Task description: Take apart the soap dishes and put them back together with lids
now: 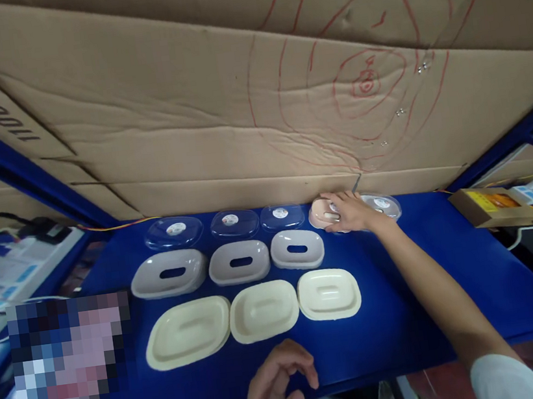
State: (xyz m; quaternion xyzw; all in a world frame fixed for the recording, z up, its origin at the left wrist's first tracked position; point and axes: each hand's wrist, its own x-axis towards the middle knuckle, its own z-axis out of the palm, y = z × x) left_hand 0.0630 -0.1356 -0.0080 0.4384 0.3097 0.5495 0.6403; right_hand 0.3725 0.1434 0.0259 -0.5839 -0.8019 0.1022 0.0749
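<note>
- While covering the pink dish at the back of the worktop with a half-open right hand, avoid nudging the clear lid beside it; cannot tell whether gripping.
- Hold the left hand loosely curled, empty, short of the cream dishes.

My right hand covers part of the pinkish dish, so I cannot tell how firmly I grip it. The bottom edge cuts off my left hand and my sleeve. A pixelated patch hides whatever lies there. The label prints too small.
</note>
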